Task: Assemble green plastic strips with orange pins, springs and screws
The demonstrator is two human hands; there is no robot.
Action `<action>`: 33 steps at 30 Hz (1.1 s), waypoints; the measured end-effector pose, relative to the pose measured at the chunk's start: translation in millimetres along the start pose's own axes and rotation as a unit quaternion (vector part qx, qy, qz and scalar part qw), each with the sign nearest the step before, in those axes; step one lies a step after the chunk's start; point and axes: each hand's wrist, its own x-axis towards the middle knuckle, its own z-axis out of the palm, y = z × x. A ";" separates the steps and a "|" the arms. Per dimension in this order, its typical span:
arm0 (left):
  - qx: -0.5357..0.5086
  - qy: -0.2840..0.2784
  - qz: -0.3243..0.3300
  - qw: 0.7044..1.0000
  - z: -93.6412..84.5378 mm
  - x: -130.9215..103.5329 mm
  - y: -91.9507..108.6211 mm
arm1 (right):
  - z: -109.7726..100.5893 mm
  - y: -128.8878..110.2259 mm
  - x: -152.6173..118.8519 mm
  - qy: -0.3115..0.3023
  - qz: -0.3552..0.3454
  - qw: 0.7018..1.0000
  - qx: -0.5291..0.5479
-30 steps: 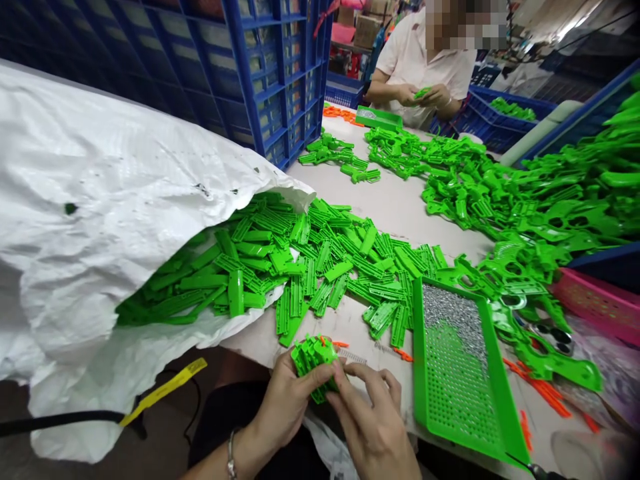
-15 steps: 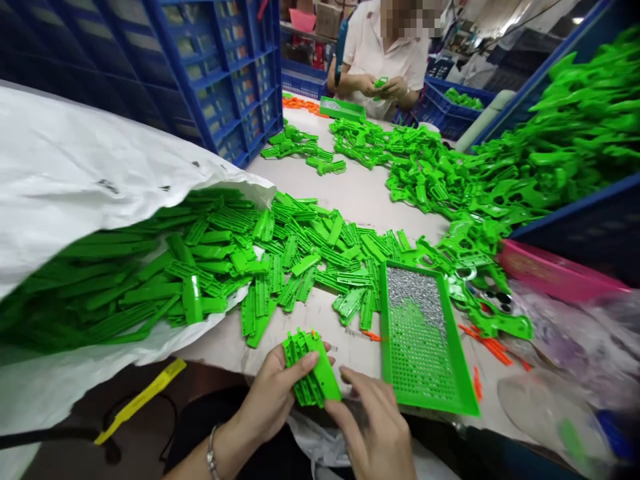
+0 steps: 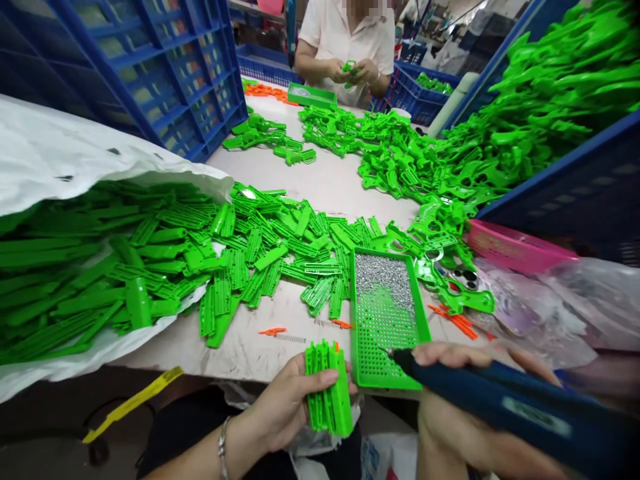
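Observation:
My left hand [image 3: 287,397] grips a stack of green plastic pieces [image 3: 327,393], with a bit of orange at the top of the stack. In my right hand [image 3: 450,407] is a dark blue electric screwdriver [image 3: 505,400]. Its tip hangs over a shallow green tray [image 3: 356,333] that holds many small silver screws [image 3: 385,277], heaped toward the far end. On the table left of the tray lie an orange part [image 3: 273,331] and thin springs [image 3: 290,338]. Loose flat green pieces [image 3: 270,260] are piled beyond my left hand.
A white sack [image 3: 60,153] spills green pieces at left, below a blue crate [image 3: 165,73]. Toy-gun-shaped green parts [image 3: 390,153] cover the right side, beside a tilted full crate [image 3: 575,160] and a pink basket [image 3: 520,247]. Across the table a person [image 3: 345,47] handles a green part.
My right hand has left the green stack and now holds the screwdriver at the right. The stack in my left hand has turned more upright. An orange part and springs show on the table.

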 end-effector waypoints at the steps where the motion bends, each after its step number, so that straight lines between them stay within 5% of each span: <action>1: 0.000 0.005 0.002 1.000 0.3 0.6 -0.3 | 4.9 8.5 2.5 0.003 -0.007 1.000 0.013; 8: -0.015 0.026 -0.007 1.000 1.7 3.9 1.4 | 11.5 38.0 9.5 -0.001 -0.004 0.999 0.036; 19: -0.001 0.026 -0.002 1.000 -1.2 7.4 -0.6 | 4.8 19.6 7.5 -0.041 -0.046 0.998 0.027; 25: 0.020 0.016 0.007 1.000 0.4 4.2 -0.2 | -24.5 -6.2 -11.1 -0.167 0.022 0.986 0.011; 29: 0.017 0.007 0.012 1.000 2.7 1.6 0.3 | -11.7 -13.7 -11.6 -0.226 0.074 0.971 0.024; 33: 0.030 -0.002 0.021 0.999 1.0 1.2 -1.0 | 1.1 -15.5 -1.3 -0.306 0.092 0.933 0.166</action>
